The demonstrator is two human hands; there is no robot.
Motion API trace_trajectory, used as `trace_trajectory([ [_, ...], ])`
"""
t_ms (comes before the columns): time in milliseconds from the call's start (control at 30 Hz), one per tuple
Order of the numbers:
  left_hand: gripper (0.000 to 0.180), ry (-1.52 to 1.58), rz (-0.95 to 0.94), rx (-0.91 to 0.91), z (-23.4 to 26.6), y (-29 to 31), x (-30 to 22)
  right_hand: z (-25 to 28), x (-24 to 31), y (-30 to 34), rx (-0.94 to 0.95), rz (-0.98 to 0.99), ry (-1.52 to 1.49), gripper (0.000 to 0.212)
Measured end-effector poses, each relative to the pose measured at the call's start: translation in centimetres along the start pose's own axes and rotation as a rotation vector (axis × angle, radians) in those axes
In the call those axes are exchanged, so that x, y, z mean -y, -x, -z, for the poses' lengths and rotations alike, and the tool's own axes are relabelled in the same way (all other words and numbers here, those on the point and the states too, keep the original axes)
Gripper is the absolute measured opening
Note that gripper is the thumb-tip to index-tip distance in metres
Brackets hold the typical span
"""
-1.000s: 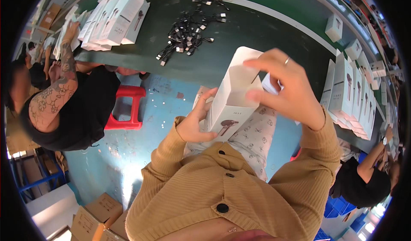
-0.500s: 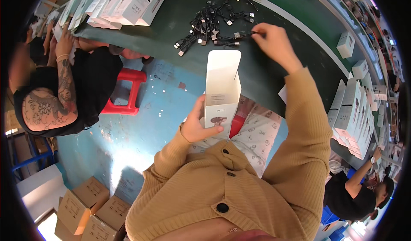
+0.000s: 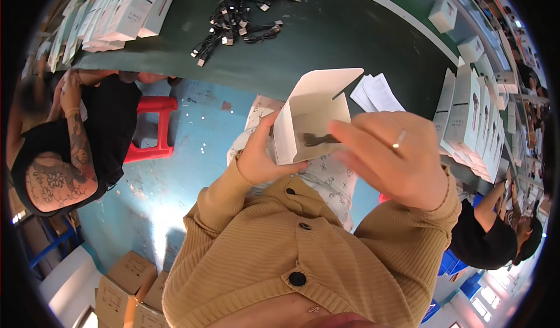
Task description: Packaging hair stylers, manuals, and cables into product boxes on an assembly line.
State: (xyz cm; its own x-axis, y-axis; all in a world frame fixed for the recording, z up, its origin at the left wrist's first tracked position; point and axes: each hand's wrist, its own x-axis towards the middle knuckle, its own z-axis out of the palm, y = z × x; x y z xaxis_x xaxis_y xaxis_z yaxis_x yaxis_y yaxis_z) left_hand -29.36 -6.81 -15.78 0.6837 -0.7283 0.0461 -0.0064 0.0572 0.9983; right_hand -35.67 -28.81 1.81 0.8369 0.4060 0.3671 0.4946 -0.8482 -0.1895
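My left hand (image 3: 259, 153) is closed around a white cardboard box (image 3: 284, 138), its fingers along one side and the thumb across the bottom edge. The box is tilted towards me with its top flap raised, so the inside shows. At its mouth my right hand (image 3: 402, 153) pinches a short black USB cable (image 3: 317, 139), which reaches into the box; the fingertips are blurred. A loose pile of black USB cables (image 3: 230, 22) lies on the dark green table (image 3: 350, 30) beyond the box.
Folded white papers (image 3: 376, 92) lie right of the box. Rows of white boxes stand at the far left (image 3: 125, 16) and right (image 3: 475, 109). A small white box (image 3: 443, 14) sits along the table's far side. People sit both sides; a red stool (image 3: 151, 132) stands left.
My right hand has come back from the cable pile to the box mouth with a cable. The box is now tipped more towards me, and the view has shifted right, uncovering the folded papers.
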Motion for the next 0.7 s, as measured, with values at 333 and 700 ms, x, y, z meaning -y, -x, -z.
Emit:
trace_trajectory([
  [333, 0.103, 0.554, 0.044, 0.069, -7.7, -2.8, -3.1, -3.5, 3.4, 7.8, -0.131, -0.519, -0.187, 0.080],
  [700, 0.074, -0.004, -0.230, 0.283, -11.6, -8.5, -3.9, 8.2, -0.3, 16.6, -0.752, -1.045, -0.029, 0.050],
])
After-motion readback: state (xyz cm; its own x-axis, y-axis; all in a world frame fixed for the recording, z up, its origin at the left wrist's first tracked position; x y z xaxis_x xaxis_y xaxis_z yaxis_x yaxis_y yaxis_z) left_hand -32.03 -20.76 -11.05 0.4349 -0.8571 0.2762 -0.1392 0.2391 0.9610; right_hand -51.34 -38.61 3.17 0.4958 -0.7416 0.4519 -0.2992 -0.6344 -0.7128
